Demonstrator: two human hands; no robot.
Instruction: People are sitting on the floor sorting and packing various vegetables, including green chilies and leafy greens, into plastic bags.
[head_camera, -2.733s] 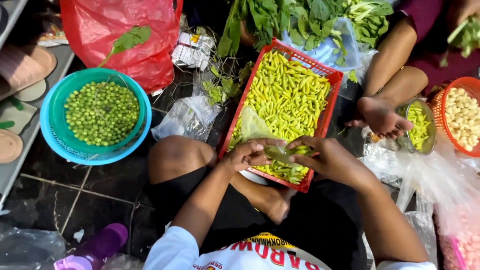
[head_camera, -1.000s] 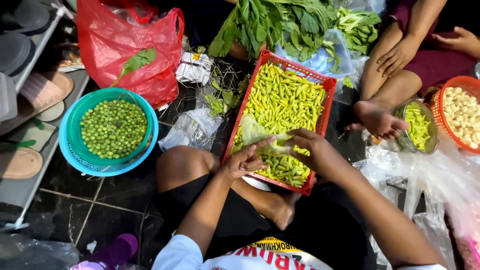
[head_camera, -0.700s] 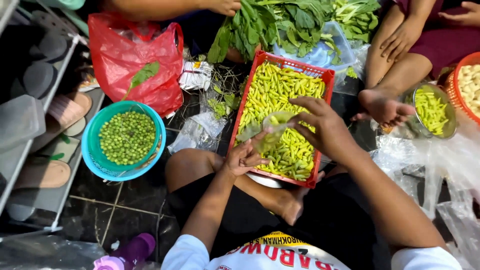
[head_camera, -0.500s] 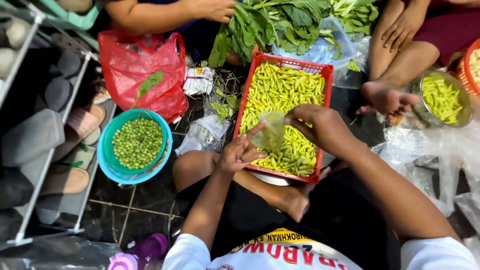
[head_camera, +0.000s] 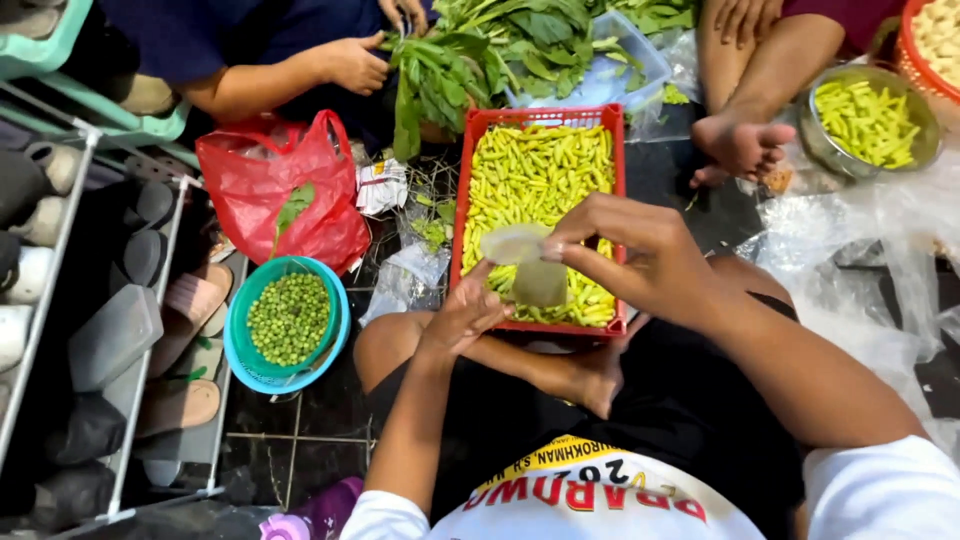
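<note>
We've got our right hand (head_camera: 640, 255) up over the red crate (head_camera: 538, 115) of yellow-green chilies (head_camera: 535, 175), fingers pinched on the rim of a small clear plastic bag (head_camera: 525, 262) so the mouth stays open – it hangs right above the near end of the crate, which probably keeps anything we drop landing back in the pile. Our left hand (head_camera: 465, 315) sits just under the bag with fingers loosely curled, touching or nearly touching its bottom; we can't tell if it's actually gripping anything. The teal bowl (head_camera: 245, 355) of green stem caps (head_camera: 288, 318) sits well off to our left on the floor, next to the red plastic bag (head_camera: 265, 190) – likely the discard side, kept apart from the crate.
</note>
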